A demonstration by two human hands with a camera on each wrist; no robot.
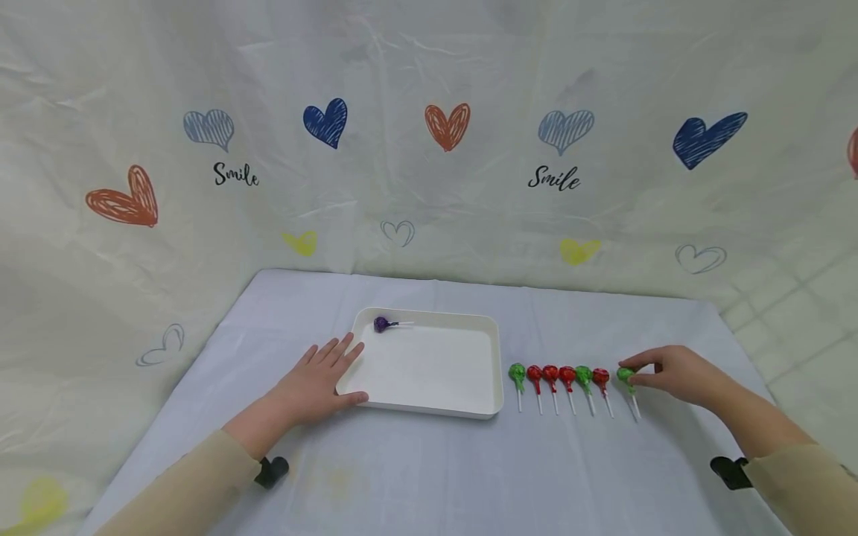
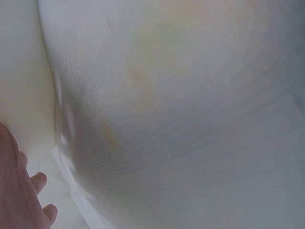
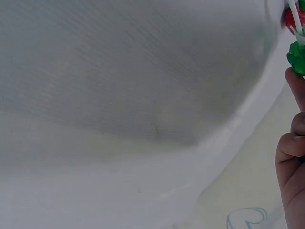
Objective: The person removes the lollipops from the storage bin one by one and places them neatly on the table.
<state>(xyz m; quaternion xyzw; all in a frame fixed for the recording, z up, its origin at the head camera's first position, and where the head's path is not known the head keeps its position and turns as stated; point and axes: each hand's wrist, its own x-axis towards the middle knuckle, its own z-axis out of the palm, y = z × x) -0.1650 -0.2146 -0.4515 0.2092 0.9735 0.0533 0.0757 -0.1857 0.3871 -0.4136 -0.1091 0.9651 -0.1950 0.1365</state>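
Observation:
In the head view my left hand point(image 1: 315, 383) lies with its fingers spread over the left rim of a white rectangular tray point(image 1: 429, 412). A lollipop in a purple wrapper point(image 1: 381, 324) lies inside the tray near its back left corner. My right hand point(image 1: 684, 376) pinches the green-wrapped head of a lollipop point(image 1: 625, 374) between thumb and index finger, its white stick pointing toward me. In the right wrist view that green lollipop point(image 3: 296, 58) shows at the right edge, against a fingertip. The left wrist view catches only part of the left hand point(image 2: 21, 191).
To the right of the tray lies a row of several lollipops, from a green one point(image 1: 517, 374) to a red one point(image 1: 600, 377), sticks toward me. A white cloth point(image 1: 429, 476) covers the table. Behind it hangs a curtain point(image 1: 496, 201) printed with hearts.

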